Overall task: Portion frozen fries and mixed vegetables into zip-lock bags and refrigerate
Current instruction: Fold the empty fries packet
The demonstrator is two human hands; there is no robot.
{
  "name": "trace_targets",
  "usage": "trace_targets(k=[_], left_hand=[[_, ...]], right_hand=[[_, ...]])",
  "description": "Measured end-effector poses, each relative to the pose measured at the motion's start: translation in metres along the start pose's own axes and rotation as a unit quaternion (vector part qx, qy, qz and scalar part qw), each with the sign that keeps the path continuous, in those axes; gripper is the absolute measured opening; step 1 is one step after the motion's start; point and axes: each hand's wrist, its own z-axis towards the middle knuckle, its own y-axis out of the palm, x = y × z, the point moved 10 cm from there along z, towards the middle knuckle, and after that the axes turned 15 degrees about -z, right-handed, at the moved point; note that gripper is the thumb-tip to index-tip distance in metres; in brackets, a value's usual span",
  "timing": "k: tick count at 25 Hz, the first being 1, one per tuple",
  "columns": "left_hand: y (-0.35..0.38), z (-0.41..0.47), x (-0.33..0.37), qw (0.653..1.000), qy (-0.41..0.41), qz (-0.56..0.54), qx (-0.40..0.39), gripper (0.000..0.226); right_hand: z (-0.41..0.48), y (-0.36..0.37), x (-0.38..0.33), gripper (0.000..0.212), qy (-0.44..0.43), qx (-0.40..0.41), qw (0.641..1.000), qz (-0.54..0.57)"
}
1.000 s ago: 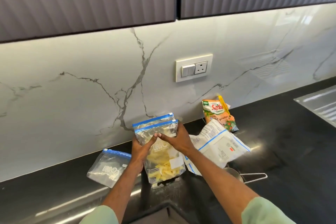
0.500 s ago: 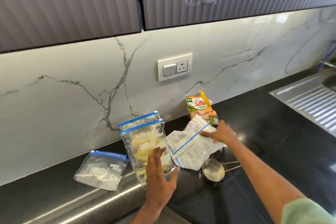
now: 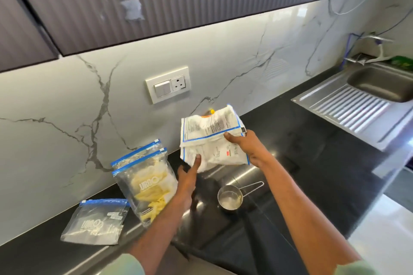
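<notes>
**Head view.** A white printed packet (image 3: 214,140) is held up over the black counter (image 3: 312,152), in front of the marble wall.

- **Right hand** (image 3: 248,148): grip closed on the packet's right edge, thumb across the printed face and fingers behind it.
- **Left hand** (image 3: 187,176): thumb laid straight on the packet's lower left corner. The other fingers are hidden, so I cannot tell whether this grip is closed.
- **Packet print:** blocks of small black text inside blue border lines, with one small red mark. All of it is too fine to read.
- **Behind the packet:** a yellow and orange scrap of a second packet (image 3: 211,111) shows above its top edge.
- **Filled zip-lock bag** (image 3: 149,187): stands left of the hands and leans toward the wall. It has a blue seal strip, pale yellow fries inside, and white lettering that appears to read "URBO". A second blue-strip bag (image 3: 136,155) stands just behind it, touching it.
- **Flat zip-lock bag** (image 3: 96,223): lies on the counter further left, with the same lettering and a small white label that is illegible.
- **Steel measuring cup** (image 3: 230,198): sits on the counter between the forearms, wire handle pointing right.
- **Surroundings:** a switch-and-socket plate (image 3: 167,87) on the wall, and a steel sink (image 3: 348,105) with a ribbed drainer at far right.
</notes>
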Motion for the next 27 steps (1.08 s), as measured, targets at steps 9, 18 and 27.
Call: trace_targets(k=[9,18,27], left_hand=[[0.11,-0.04,0.076,0.981,0.142,-0.083,-0.1,0.029],[0.224,-0.082,0.078,0.968,0.13,-0.054,-0.207,0.015],[0.289,-0.122,0.084,0.941,0.247,0.016,-0.231,0.066]], right_hand=[[-0.088,-0.082,-0.019,0.061,-0.084,-0.019,0.985,0.15],[-0.11,-0.218,-0.036,0.041,-0.1,0.134,0.983,0.08],[-0.183,-0.287,-0.039,0.037,-0.19,0.156,0.969,-0.018]])
